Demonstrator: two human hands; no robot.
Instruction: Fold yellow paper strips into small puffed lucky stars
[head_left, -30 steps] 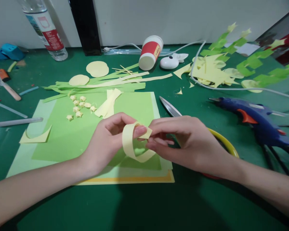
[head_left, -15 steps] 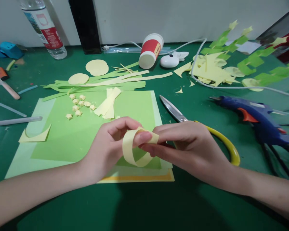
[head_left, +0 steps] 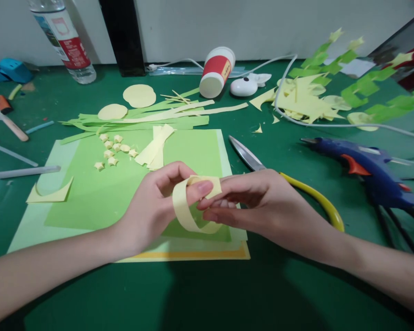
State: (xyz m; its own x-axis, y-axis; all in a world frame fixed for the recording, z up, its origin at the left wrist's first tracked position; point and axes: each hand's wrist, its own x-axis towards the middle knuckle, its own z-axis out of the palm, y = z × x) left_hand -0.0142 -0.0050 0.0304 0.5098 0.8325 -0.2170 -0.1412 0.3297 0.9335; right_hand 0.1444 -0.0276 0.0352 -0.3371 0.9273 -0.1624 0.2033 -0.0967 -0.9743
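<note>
A pale yellow paper strip (head_left: pixel 181 204) is bent into a loop above the green sheets. My left hand (head_left: pixel 158 197) grips it, thumb pressed across the upper part of the loop where the strip overlaps. From the other side my right hand (head_left: pixel 258 197) reaches the same overlap; its forefinger touches the strip's end and its thumb lies lower, inside the loop's right side. The far part of the loop is hidden by fingers. Just beyond my hands, flat yellow strips (head_left: pixel 156 148) lie crossed near several small folded paper stars (head_left: pixel 112 161) on the light green sheet (head_left: pixel 89 202).
Scissors (head_left: pixel 313 193) with yellow handles lie partly under my right hand. A blue glue gun (head_left: pixel 369 170) stands at right. Behind are green and yellow strips (head_left: pixel 179 122), a tipped paper cup (head_left: pixel 216 71), a cable (head_left: pixel 331 125), yellow scraps (head_left: pixel 303 99) and a water bottle (head_left: pixel 67 46).
The loop and both hands have shifted slightly up and left. My right thumb and forefinger have spread a little, and the strip's end now lies flatter under my left thumb.
</note>
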